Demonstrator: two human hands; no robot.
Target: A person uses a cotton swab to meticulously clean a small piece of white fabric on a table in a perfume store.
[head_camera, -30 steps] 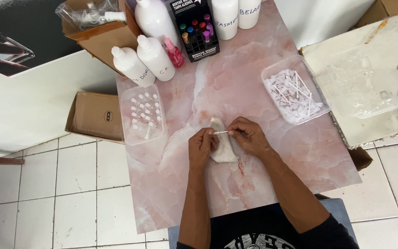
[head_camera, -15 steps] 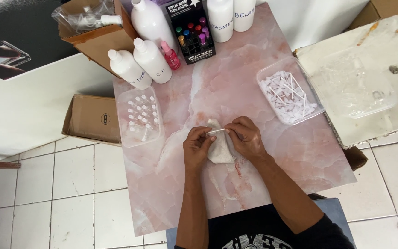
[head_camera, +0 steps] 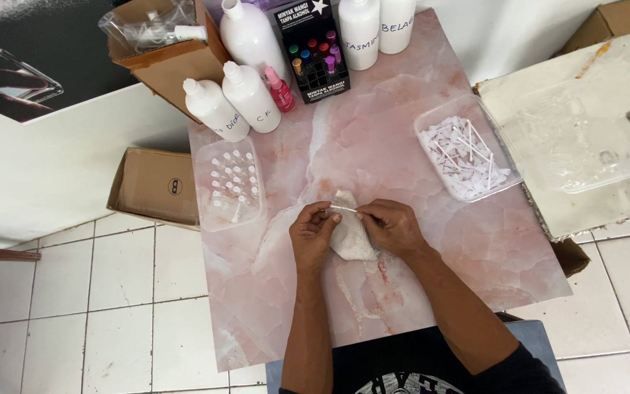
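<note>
1. The left hand (head_camera: 313, 235), just left of the frame's centre, is curled nearly closed, its thumb and forefinger pinched on the left end of a thin white stick (head_camera: 343, 209).
2. The right hand (head_camera: 391, 225), just right of centre, is also mostly closed, fingertips gripping the right end of the same stick, so the stick spans level between the two hands.
3. The stick sits at mid-frame, held just above a crumpled white cloth (head_camera: 351, 237) that lies on the table between and partly under both hands.
4. The surface is a pink marbled tabletop (head_camera: 402, 292) with pale veins.
5. At centre left on it stands a clear plastic tray (head_camera: 228, 184) of small white-capped vials.
6. At the upper right of the table, a second clear tray (head_camera: 467, 155) holds white cotton swabs and paper scraps.
7. Along the top edge stand white squeeze bottles (head_camera: 231, 106), a small pink spray bottle (head_camera: 280, 90) and a black display box (head_camera: 315, 47) of coloured vials.
8. An open cardboard box (head_camera: 156, 186) sits on the white tiled floor (head_camera: 74, 306) left of the table; another carton (head_camera: 156, 55) is at the upper left.
9. A pale stained slab (head_camera: 585, 131) with clear plastic wrap lies at the right.
</note>
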